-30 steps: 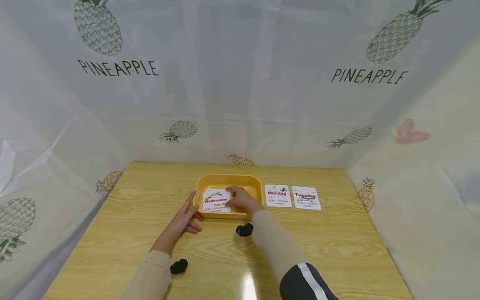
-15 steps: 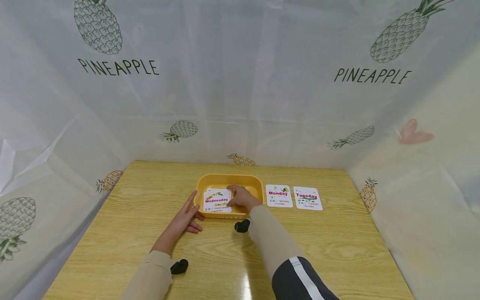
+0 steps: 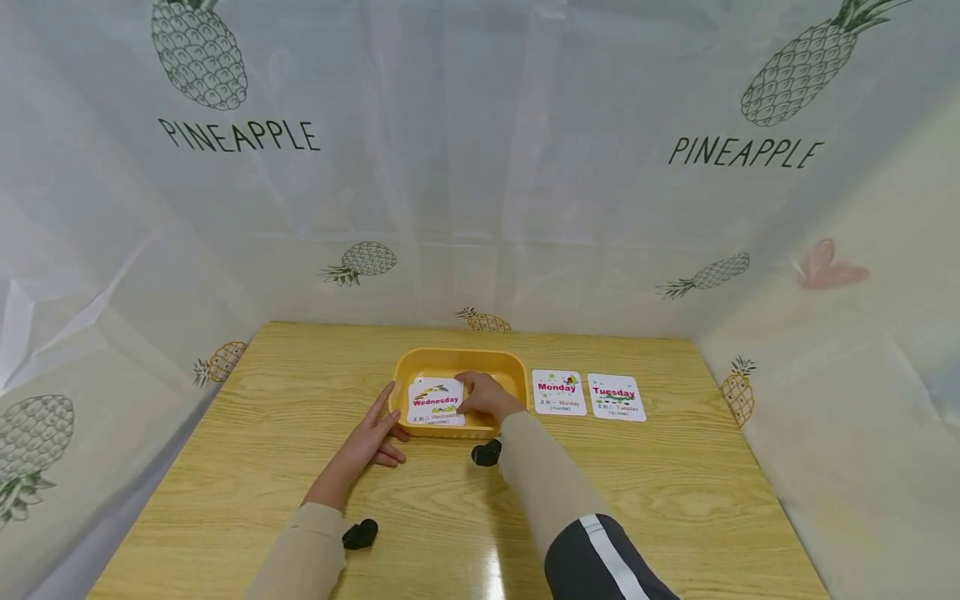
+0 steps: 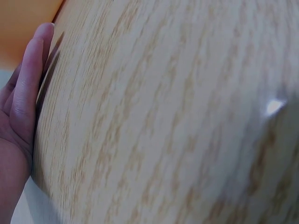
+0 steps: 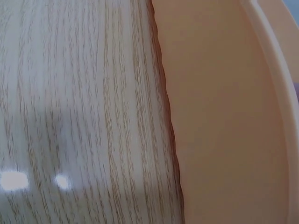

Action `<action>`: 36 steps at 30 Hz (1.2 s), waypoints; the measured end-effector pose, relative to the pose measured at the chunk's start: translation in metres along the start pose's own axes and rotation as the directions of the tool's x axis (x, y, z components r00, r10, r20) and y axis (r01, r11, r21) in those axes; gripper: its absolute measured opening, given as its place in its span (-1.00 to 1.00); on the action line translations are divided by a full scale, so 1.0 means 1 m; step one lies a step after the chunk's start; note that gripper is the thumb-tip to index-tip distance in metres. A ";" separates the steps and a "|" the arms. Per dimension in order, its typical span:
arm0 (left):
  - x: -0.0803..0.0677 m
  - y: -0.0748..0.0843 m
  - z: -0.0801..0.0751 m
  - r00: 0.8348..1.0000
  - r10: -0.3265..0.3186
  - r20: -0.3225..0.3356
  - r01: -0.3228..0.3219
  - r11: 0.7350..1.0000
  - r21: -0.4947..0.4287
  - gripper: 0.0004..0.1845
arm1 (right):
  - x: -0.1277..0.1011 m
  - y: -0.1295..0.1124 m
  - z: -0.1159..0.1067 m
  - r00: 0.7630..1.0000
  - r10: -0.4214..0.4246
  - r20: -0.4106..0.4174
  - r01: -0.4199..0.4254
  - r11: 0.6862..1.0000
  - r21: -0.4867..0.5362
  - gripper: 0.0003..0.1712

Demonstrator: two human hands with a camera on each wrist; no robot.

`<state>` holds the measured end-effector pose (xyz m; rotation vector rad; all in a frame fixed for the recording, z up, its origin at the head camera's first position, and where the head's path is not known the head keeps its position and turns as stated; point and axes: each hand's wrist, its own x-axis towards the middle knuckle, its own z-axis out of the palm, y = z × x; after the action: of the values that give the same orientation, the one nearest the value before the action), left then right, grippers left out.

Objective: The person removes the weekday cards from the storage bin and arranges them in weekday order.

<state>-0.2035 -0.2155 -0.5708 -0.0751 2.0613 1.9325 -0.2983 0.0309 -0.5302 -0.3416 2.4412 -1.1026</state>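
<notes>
A yellow plastic tray (image 3: 450, 362) sits on the wooden table (image 3: 300, 400), and a white card reading Wednesday (image 3: 435, 402) lies in it. My right hand (image 3: 483, 397) is in the tray and pinches the right edge of that card. My left hand (image 3: 369, 437) rests flat on the table against the tray's left front corner, fingers straight. The left wrist view shows my left hand's fingers (image 4: 25, 93) lying along the wood by the tray's orange edge (image 4: 23, 23). The right wrist view shows only the tray's outer wall (image 5: 224, 121) and tabletop.
Two white cards lie side by side right of the tray: Monday (image 3: 558, 392) and Tuesday (image 3: 616, 397). A pale curtain with pineapple prints (image 3: 480, 167) closes in the table at the back and both sides.
The Wednesday card has shifted slightly right and lifted a little in my right hand's pinch. My left hand has not moved.
</notes>
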 end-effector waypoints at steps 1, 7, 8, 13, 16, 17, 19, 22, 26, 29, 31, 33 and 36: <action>0.000 0.000 0.000 1.000 0.000 0.002 0.000 1.000 -0.001 -0.31 | 0.000 0.001 0.000 1.000 0.000 0.001 0.000 1.000 0.007 -0.25; 0.001 -0.001 0.000 1.000 -0.007 -0.002 0.007 1.000 -0.008 -0.32 | 0.001 0.004 0.000 1.000 -0.004 -0.004 0.004 0.997 0.078 -0.26; 0.001 -0.001 0.000 1.000 -0.008 -0.004 0.008 1.000 -0.008 -0.32 | 0.001 0.005 0.000 1.000 -0.002 -0.005 0.002 0.995 0.096 -0.26; 0.001 -0.001 0.000 1.000 -0.014 -0.013 0.014 1.000 -0.014 -0.31 | 0.003 0.009 0.000 1.000 0.000 -0.008 0.002 0.986 0.165 -0.26; 0.001 -0.001 0.000 1.000 -0.015 -0.016 0.015 1.000 -0.012 -0.31 | 0.004 0.011 0.000 1.000 -0.002 -0.018 0.006 0.983 0.184 -0.26; 0.001 -0.001 0.000 1.000 -0.017 -0.018 0.017 1.000 -0.014 -0.32 | 0.004 0.011 0.000 1.000 -0.001 -0.020 0.004 0.982 0.187 -0.25; 0.001 0.000 0.001 1.000 -0.015 -0.019 0.015 1.000 -0.011 -0.33 | 0.004 0.011 -0.001 1.000 -0.004 -0.028 0.009 0.982 0.187 -0.25; 0.001 -0.001 0.002 1.000 -0.012 -0.022 0.012 1.000 -0.008 -0.33 | 0.001 0.010 -0.003 0.999 -0.010 -0.031 0.015 0.983 0.181 -0.26; 0.002 -0.002 0.003 0.999 -0.015 -0.028 0.014 1.000 -0.017 -0.34 | -0.004 0.008 -0.007 1.000 -0.013 -0.028 0.018 0.977 0.212 -0.30; 0.001 -0.002 0.003 0.999 -0.022 -0.032 0.021 1.000 -0.020 -0.34 | -0.008 0.007 -0.010 1.000 -0.004 -0.026 0.012 0.959 0.283 -0.32; 0.001 -0.001 0.003 0.999 -0.024 -0.035 0.023 1.000 -0.016 -0.35 | -0.010 0.006 -0.012 1.000 -0.004 -0.026 0.012 0.949 0.314 -0.33; 0.001 -0.002 0.003 0.999 -0.023 -0.032 0.023 1.000 -0.013 -0.35 | -0.012 0.006 -0.014 1.000 -0.009 -0.026 0.017 0.941 0.339 -0.34; 0.001 -0.002 0.003 0.999 -0.019 -0.027 0.019 1.000 -0.010 -0.34 | -0.014 0.004 -0.018 0.999 -0.020 -0.026 0.028 0.942 0.336 -0.35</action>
<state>-0.2034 -0.2128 -0.5731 -0.1235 2.0610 1.9413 -0.2948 0.0504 -0.5183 -0.2502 2.2162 -1.5111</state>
